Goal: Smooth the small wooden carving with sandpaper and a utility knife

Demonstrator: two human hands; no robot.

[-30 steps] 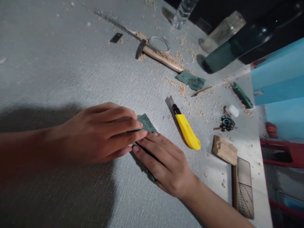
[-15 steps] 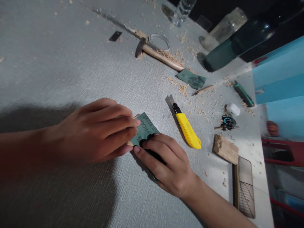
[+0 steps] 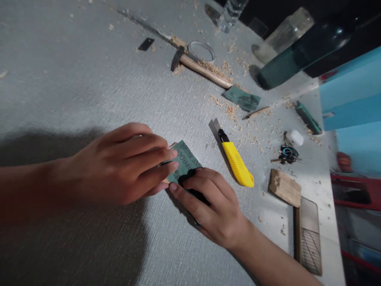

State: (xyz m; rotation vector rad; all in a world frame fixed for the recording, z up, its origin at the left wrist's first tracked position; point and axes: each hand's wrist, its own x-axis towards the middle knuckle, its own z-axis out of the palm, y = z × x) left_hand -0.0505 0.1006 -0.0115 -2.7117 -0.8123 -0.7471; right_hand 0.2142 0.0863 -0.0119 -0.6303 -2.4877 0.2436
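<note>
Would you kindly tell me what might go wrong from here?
The yellow-handled utility knife lies near the right hand with its metal blade exposed, so a careless reach might cut skin.

The left hand works very close to the right on the green abrasive paper with dark printing; a slip could scrape a fingertip.

Dull green sandpaper [image 3: 185,155], apparently black-lettered

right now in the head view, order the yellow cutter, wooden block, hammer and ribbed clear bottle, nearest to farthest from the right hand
From the right hand:
1. yellow cutter: close by, up and to the right
2. wooden block: off to the right
3. hammer: well above, near top centre
4. ribbed clear bottle: past the hammer, at the top edge
</note>
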